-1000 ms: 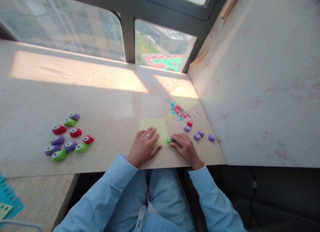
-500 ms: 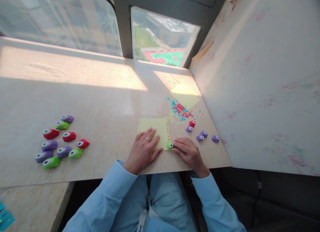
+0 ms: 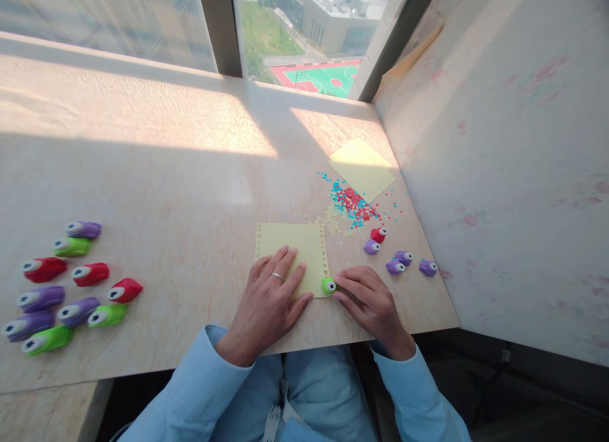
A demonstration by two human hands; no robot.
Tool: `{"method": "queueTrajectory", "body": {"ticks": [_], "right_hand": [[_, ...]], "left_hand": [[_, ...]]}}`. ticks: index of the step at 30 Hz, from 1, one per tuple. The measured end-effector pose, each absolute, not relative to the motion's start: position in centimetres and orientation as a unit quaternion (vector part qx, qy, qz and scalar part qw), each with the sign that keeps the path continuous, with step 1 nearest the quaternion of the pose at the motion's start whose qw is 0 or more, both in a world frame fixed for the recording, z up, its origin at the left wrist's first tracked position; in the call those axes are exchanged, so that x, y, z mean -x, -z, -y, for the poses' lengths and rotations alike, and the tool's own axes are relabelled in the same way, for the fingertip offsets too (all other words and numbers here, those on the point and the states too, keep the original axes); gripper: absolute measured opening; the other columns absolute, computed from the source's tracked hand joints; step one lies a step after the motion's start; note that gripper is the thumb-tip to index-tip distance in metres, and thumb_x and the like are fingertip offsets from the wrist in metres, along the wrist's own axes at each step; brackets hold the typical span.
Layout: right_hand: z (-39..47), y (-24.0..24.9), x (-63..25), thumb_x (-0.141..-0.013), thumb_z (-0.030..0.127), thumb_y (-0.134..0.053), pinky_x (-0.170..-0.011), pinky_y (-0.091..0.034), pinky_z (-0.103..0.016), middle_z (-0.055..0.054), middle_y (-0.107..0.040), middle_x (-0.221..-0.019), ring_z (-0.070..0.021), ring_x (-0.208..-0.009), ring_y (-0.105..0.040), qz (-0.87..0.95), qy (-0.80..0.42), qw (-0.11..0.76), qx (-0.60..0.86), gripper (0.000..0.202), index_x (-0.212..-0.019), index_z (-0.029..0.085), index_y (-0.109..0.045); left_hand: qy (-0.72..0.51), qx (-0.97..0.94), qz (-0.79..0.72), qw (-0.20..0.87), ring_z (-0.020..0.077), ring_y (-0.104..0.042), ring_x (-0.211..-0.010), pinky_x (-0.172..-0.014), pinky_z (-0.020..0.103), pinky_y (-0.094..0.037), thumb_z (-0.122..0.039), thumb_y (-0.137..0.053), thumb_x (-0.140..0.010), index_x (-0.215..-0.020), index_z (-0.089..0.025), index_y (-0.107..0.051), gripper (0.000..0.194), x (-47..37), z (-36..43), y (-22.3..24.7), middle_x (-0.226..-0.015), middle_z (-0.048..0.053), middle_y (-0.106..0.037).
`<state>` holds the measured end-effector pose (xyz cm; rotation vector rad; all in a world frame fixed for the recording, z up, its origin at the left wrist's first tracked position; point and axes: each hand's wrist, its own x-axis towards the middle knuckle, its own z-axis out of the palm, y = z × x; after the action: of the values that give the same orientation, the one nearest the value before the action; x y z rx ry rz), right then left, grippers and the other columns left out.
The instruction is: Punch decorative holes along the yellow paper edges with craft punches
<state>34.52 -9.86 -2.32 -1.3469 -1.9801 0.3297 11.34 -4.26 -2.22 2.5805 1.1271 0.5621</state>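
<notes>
A yellow sheet of paper [image 3: 290, 238] with small holes punched down its left and right edges lies before me. My left hand [image 3: 269, 296] rests flat on it, fingers spread, a ring on one finger. At the sheet's lower right corner sits a small green craft punch [image 3: 328, 285] with a star on its white top. The fingers of my right hand [image 3: 368, 299] pinch the punch from its right side. Whether the paper's edge is inside the punch's slot cannot be made out.
Punched bits of red, blue and yellow paper [image 3: 354, 204] are scattered beyond the sheet, beside another yellow sheet [image 3: 361, 166]. Several purple punches [image 3: 427, 267] and a red punch [image 3: 379, 234] stand at right. More punches [image 3: 90, 274] are grouped at left. A wall [image 3: 514, 175] bounds the right side.
The camera view has tilted down and moved closer, so everything shifts in the picture. Both hands, the sheet and the green punch keep about the same places relative to each other.
</notes>
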Motion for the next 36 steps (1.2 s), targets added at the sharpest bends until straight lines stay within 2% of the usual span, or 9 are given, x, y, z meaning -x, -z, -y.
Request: {"method": "queueTrajectory", "body": {"ticks": [17, 36], "right_hand": [[9.92, 2.27, -34.44, -0.085, 0.012, -0.068, -0.080, -0.054, -0.039, -0.008, -0.070, -0.096, -0.0220, -0.090, -0.064, 0.765, -0.126, 0.348, 0.527, 0.031, -0.114, 0.022, -0.067], [9.84, 2.10, -34.43, -0.086, 0.015, -0.066, -0.081, -0.054, -0.041, -0.008, -0.071, -0.098, -0.0228, -0.091, -0.065, 0.760, -0.143, 0.343, 0.533, 0.031, -0.115, 0.026, -0.067]], "left_hand": [[-0.197, -0.885, -0.397, 0.141, 0.0327, -0.040, -0.138, -0.106, 0.050, -0.037, -0.039, -0.055, -0.093, -0.121, -0.017, -0.063, 0.036, -11.56, 4.27, 2.12, -0.143, 0.017, -0.052], [-0.189, -0.888, -0.395, 0.140, 0.0328, -0.038, -0.140, -0.108, 0.050, -0.035, -0.038, -0.054, -0.093, -0.122, -0.017, -0.061, 0.036, -11.52, 4.31, 1.99, -0.144, 0.017, -0.051]]}}
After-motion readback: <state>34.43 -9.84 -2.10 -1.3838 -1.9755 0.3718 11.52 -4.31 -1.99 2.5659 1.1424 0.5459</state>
